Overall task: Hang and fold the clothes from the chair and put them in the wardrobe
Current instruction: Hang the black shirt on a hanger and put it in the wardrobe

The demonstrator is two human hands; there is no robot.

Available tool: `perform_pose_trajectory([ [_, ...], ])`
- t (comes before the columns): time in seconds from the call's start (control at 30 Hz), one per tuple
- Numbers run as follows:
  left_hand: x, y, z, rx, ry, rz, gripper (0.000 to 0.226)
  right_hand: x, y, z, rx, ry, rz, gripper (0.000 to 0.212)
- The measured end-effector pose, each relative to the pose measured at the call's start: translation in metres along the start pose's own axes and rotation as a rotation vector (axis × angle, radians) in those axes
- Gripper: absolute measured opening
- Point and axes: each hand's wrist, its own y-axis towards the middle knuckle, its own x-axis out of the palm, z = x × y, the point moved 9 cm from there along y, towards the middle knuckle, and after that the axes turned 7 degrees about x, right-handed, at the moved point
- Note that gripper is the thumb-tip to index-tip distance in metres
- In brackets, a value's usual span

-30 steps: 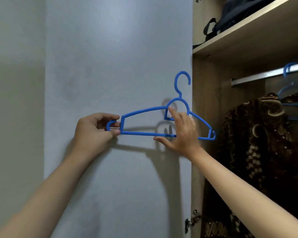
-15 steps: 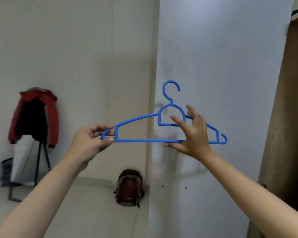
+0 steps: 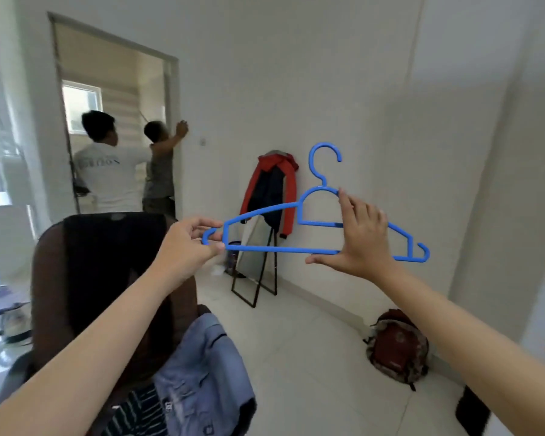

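While the blue hanger (image 3: 296,221) is held up in the air in front of the person, no clothes are on it yet, so the job looks like it has only just begun. The left hand (image 3: 183,247) pinches the hanger's left tip between thumb and fingers. The right hand (image 3: 359,237) holds the middle part, with the thumb under the bottom bar and the fingers reaching up to the top bar (the fingers look fairly straight, more like a stretch than a fist). The hook points up.

Just below the hands is the chair (image 3: 101,278), dark and tall-backed. On its seat lie the clothes still waiting: a blue denim piece (image 3: 208,366) and something dark with stripes (image 3: 132,413) beside it. Neither is folded or hung. My guess is that the denim goes on the hanger first, as it is on top and closest.

Further out, a red and dark jacket (image 3: 277,193) hangs on a stand by the wall, above a leaning mirror (image 3: 255,247). A red-brown backpack (image 3: 397,347) sits on the floor (image 3: 312,357) by the wall. Two people (image 3: 129,165) stand in a doorway far off. No wardrobe shows here, so every piece still has to be hung or folded, then carried there.
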Motion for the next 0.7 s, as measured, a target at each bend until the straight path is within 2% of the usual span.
perform_pose_trajectory([
  [0.17,-0.103,-0.019,-0.03,0.109,0.498,0.047,0.08,0.06,0.009,-0.124,-0.039,0.153,-0.06,0.133],
  [0.23,-0.133,-0.025,-0.039,0.182,0.628,0.073,0.088,0.078,0.008,-0.166,-0.069,0.188,-0.082,0.133],
  [0.47,-0.207,-0.027,-0.094,0.219,0.833,0.029,0.073,0.133,0.009,-0.257,-0.137,0.279,-0.158,0.132],
  [0.7,-0.258,-0.001,-0.149,0.166,0.857,0.103,0.069,0.204,0.027,-0.276,-0.193,0.337,-0.26,0.119],
])
